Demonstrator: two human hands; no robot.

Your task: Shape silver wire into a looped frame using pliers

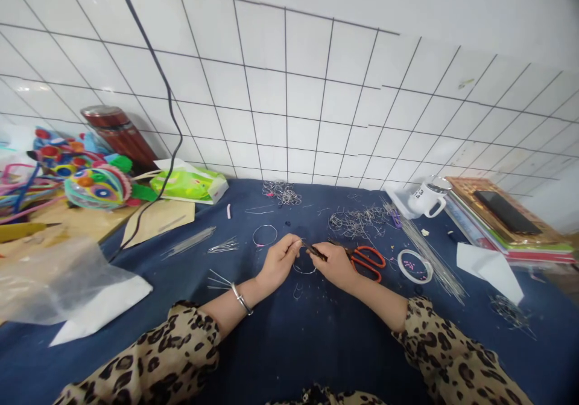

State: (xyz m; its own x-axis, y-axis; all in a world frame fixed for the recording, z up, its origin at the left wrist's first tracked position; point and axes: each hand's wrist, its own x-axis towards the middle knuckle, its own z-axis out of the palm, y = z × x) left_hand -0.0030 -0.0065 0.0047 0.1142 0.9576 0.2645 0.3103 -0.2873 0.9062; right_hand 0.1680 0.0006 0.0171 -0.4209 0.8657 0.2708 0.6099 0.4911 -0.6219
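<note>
Near the middle of the blue cloth, my left hand [277, 264] pinches a thin silver wire loop [304, 271] between thumb and fingertips. My right hand [337, 265] is closed around dark pliers [319, 254], whose jaws point left and meet the wire by my left fingertips. The palm hides most of the pliers' grips. Just right of that hand lie orange-handled scissors [371, 259], partly covered by it. A separate wire ring [265, 235] with a pink bit on it rests beyond my left hand.
Tangled wire pieces [357, 221] lie at the back, and straight wires [432, 260] run along the right beside a white dish [415, 266] of pink beads. A white mug [427, 198] and stacked books [502, 224] stand far right. At left are a plastic bag [67, 284] and a hanging cable [169, 91].
</note>
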